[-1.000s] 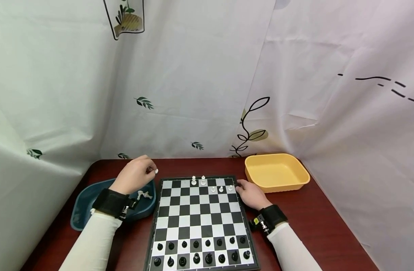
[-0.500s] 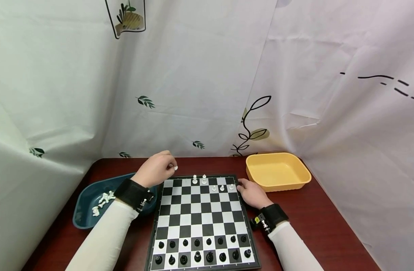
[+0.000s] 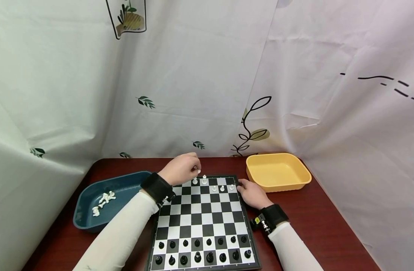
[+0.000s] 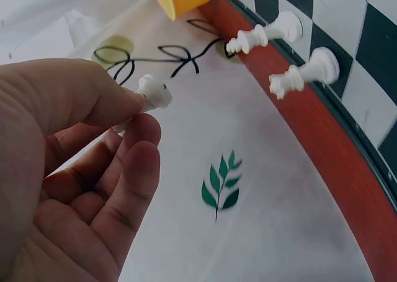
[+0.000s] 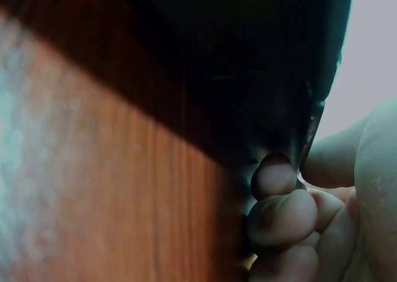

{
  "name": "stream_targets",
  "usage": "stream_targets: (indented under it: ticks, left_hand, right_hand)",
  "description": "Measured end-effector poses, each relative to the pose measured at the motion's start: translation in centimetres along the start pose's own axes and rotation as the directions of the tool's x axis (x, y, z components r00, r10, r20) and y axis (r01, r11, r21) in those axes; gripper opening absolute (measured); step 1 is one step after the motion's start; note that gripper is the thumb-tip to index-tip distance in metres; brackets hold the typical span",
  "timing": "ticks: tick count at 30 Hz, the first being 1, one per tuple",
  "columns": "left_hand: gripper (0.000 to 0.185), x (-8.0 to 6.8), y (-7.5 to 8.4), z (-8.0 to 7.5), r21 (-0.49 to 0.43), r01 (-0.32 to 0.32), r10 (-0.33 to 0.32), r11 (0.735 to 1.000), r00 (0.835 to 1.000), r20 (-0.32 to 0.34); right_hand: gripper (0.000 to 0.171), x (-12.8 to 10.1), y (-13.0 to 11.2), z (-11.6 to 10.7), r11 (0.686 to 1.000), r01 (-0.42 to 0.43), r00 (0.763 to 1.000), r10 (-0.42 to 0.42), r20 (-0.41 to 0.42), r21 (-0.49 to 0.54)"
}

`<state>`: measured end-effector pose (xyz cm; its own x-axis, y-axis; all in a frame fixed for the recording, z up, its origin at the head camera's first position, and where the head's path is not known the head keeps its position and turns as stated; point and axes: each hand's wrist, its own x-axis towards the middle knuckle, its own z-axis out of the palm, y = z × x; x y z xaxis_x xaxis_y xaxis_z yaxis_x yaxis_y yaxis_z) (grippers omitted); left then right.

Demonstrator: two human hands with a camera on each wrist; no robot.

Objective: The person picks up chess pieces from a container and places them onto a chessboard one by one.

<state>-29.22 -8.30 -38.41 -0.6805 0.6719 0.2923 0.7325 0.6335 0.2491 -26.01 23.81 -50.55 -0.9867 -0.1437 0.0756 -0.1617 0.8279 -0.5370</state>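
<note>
My left hand (image 3: pixel 181 169) pinches a white chess piece (image 4: pixel 154 93) between thumb and fingertips, above the far edge of the chessboard (image 3: pixel 201 218), just beside two white pieces standing there. My right hand (image 3: pixel 251 194) grips the board's right edge, fingers curled on it. Middle squares lie open; the yellow tray (image 3: pixel 278 172) sits near on the bench (image 3: pixel 322 229).

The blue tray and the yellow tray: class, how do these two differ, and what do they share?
The blue tray sits left of the chessboard; the yellow tray sits at its far right corner. The blue tray holds a small heap of white pieces; the yellow tray shows nothing inside. The blue tray looks longer and darker, the yellow tray squarer and brighter. Both are shallow, round-cornered trays resting on the red-brown table.
</note>
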Motion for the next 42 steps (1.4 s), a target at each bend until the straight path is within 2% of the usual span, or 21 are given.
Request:
stream_targets:
  ticks: [11, 20, 26, 36, 42]
  left_hand:
    - [0.014, 2.9, 1.3, 2.0, -0.03, -0.04, 0.041, 0.999, 0.998, 0.038]
    - [0.01, 5.0, 1.7, 3.5, 0.001, -0.055, 0.055, 0.998, 0.995, 0.084]
    - [0.009, 6.1, 2.4, 4.4, 0.025, -0.056, 0.053, 0.998, 0.992, 0.113]
    - [0.02, 7.6, 3.1, 7.0, 0.023, -0.091, 0.087, 0.996, 0.986, 0.141]
    - [0.022, 8.4, 3.8, 8.2, 0.08, -0.076, 0.06, 0.994, 0.98, 0.189]
  right_hand:
    - [0.043, 0.0, -0.8, -0.3, 0.999, -0.033, 0.999, 0.033, 0.021, -0.004]
    - [0.043, 0.2, -1.0, -0.3, 0.999, -0.047, 0.999, 0.047, 0.022, -0.001]
    - [0.043, 0.2, -1.1, -0.3, 0.999, -0.049, 0.999, 0.049, 0.015, -0.001]
    - [0.042, 0.0, -0.6, 0.0, 0.999, -0.049, 0.999, 0.049, 0.015, -0.003]
    - [0.041, -0.1, -0.5, -0.2, 1.0, -0.023, 1.0, 0.023, 0.003, 0.005]
